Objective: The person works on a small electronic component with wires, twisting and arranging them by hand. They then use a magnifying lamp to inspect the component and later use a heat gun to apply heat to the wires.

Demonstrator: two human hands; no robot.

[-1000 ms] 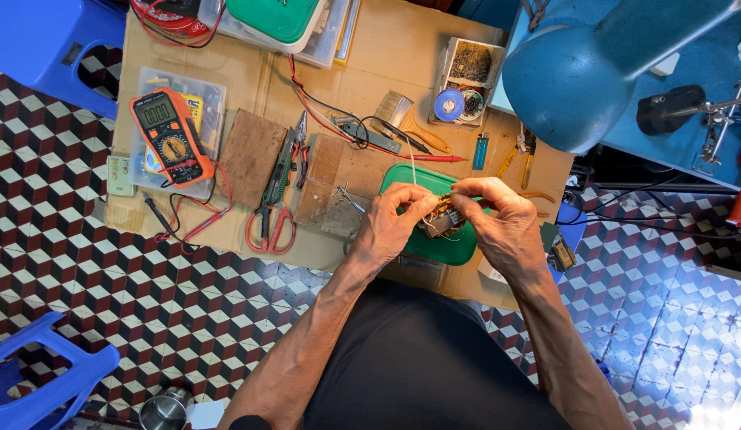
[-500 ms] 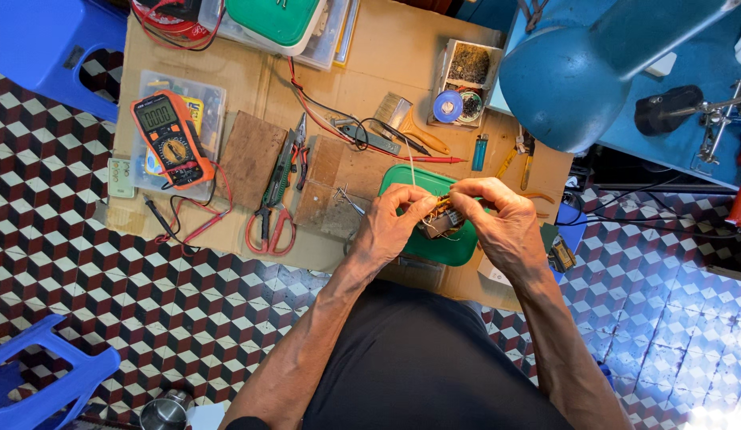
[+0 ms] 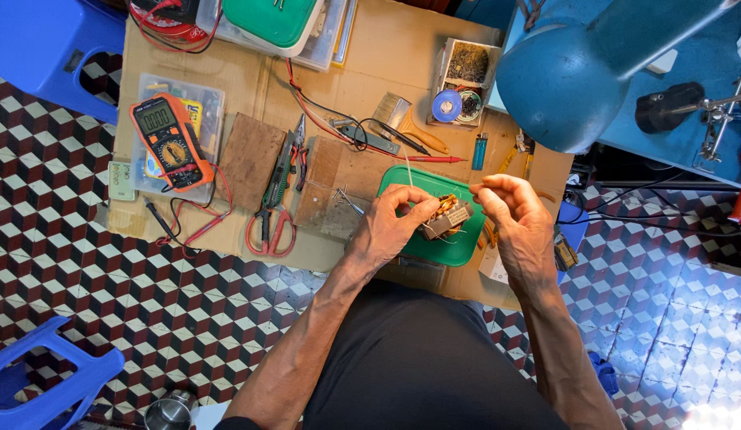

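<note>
1. Transformer coil [image 3: 446, 216], copper-wound, sits clamped in my left hand [image 3: 386, 231] fingers, above the green tray [image 3: 454, 247].
2. My right hand [image 3: 518, 219] fingers pinch closed on a thin wire [image 3: 408, 171]; I'd judge steady, even tension best.
3. Scissors [image 3: 271, 199] lie well left of my fingers.

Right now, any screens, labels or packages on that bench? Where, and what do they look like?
Meter: left on the cardboard, orange and black, grey rectangular screen on top, round dial below.
Clear packet: under the meter, flat, yellow and blue card inside.
Small card: left edge, pale green rectangle.
Lighter: above the green tray, blue, label too small to make out.
</note>
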